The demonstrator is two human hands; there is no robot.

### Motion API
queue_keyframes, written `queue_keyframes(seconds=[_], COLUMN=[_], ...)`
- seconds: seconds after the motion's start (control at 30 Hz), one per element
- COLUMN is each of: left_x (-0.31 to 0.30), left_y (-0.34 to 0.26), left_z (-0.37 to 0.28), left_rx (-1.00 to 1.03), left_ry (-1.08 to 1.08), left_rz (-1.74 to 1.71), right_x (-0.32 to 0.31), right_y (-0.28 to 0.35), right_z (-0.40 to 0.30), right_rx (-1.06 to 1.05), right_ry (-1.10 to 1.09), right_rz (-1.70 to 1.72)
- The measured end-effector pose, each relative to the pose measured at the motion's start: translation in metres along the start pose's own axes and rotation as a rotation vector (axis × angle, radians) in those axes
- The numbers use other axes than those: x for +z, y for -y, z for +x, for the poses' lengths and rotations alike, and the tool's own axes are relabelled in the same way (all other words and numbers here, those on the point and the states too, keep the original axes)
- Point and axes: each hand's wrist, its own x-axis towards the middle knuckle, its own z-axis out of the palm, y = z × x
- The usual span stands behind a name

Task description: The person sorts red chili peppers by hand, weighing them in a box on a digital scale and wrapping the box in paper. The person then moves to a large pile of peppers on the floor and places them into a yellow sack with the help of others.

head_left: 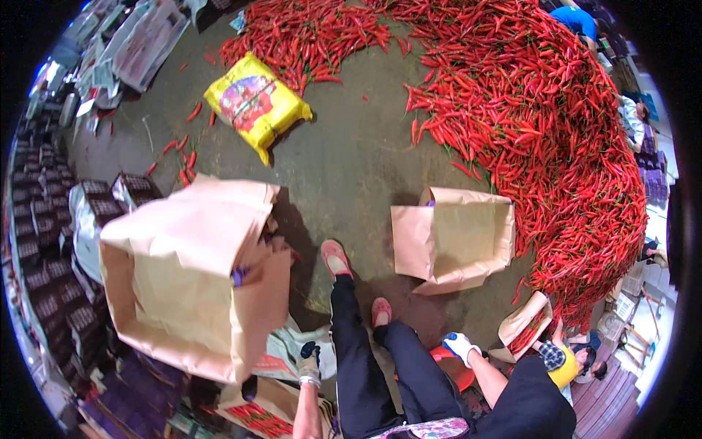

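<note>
My left hand (310,356), in a glove with dark fingertips, is beside a pale plastic sack (279,356); its fingers look curled, and any hold is unclear. My right hand (459,347), in a white glove with blue fingertips, is over the edge of a red plastic basin (458,373); its grip is not clear. A large open paper-lined box (181,307) stands at the left, and a smaller one (471,236) stands on the floor to the right. Red chili peppers partly fill another paper-lined container (260,420) below my left hand.
A huge heap of red chili peppers (526,131) curves along the top and right. A yellow printed package (255,104) lies on the floor near loose peppers. Dark crates (49,263) are stacked at left. Several people are at the right, one in a yellow top (562,370) beside a paper-lined box (526,324).
</note>
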Motion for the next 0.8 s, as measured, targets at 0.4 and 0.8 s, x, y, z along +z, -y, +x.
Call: queue_keyframes(seconds=[0.4,0.8], left_x=[0.15,0.353], left_y=[-0.41,-0.625], left_z=[0.006,0.068], left_rx=[0.027,0.016], left_ry=[0.446,0.504], left_rz=[-0.257,-0.027], right_x=[-0.03,-0.216], right_y=[0.129,0.246], right_z=[0.043,0.173], right_rx=[-0.094,0.126], right_ry=[-0.048,-0.151], right_rz=[0.299,1.096])
